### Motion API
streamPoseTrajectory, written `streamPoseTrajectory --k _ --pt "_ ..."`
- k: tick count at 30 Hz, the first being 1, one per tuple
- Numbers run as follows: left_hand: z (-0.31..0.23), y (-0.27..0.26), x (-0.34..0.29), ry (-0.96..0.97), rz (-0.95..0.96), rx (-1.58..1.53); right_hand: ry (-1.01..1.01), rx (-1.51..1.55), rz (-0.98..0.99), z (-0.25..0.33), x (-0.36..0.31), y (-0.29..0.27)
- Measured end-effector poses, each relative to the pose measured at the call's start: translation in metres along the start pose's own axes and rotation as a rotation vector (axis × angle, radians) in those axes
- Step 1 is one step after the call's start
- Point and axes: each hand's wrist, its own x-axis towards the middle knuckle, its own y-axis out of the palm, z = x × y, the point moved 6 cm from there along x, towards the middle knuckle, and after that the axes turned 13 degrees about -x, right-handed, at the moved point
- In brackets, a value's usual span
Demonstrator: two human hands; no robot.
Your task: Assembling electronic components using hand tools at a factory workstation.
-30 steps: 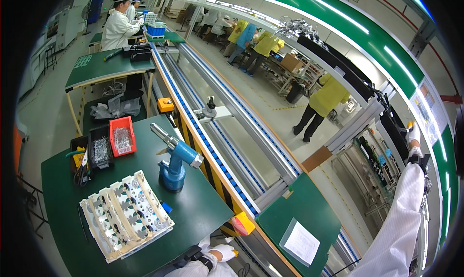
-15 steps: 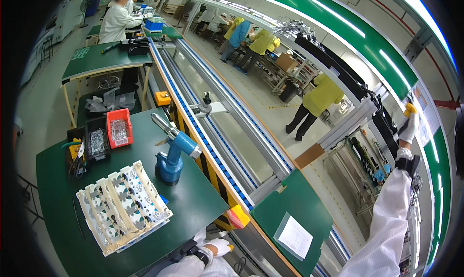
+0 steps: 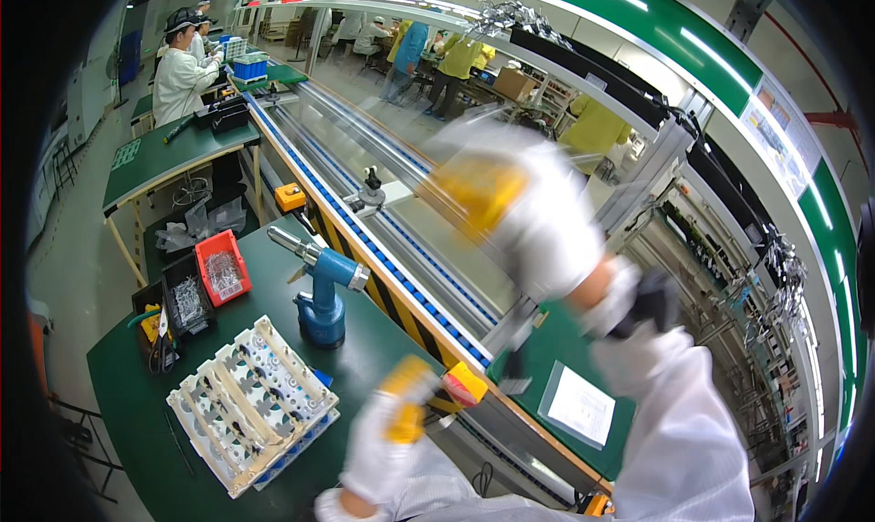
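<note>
Both my hands wear white gloves with yellow fingertips. My right hand (image 3: 524, 207) is raised over the conveyor, badly smeared by motion, so what it holds, if anything, cannot be made out. My left hand (image 3: 387, 435) is lower, at the right edge of the green table (image 3: 301, 472); its blurred fingers look stretched, with the thumb apart and nothing visible in them. To its left lies a cream-and-white slotted tray (image 3: 228, 399) carrying several patterned flat pieces. Behind the tray a blue rivet gun (image 3: 324, 317) stands upright. A yellow-and-red box (image 3: 465, 386) is just beyond my left fingers.
A red bin (image 3: 222, 267) and black bins (image 3: 187, 299) of small metal parts stand at the table's left, beside scissors (image 3: 162, 335). The conveyor (image 3: 401, 340) runs away diagonally. A paper sheet (image 3: 579, 405) lies on a green board at right. People in work coats (image 3: 178, 80) stand farther off.
My right hand has come down and left from the shelf on the right to over the conveyor. My left hand has risen from the lower edge toward the yellow-and-red box. The view has shifted.
</note>
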Motion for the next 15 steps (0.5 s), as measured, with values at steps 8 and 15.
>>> streamPoseTrajectory --k 8,15 --pt "-0.115 -0.108 -0.046 0.293 -0.432 -0.379 0.530 1.134 -0.252 0.241 -0.053 0.129" --pt "-0.128 -0.130 -0.067 0.379 -0.930 -0.964 0.800 1.330 0.160 0.256 -0.057 0.161"
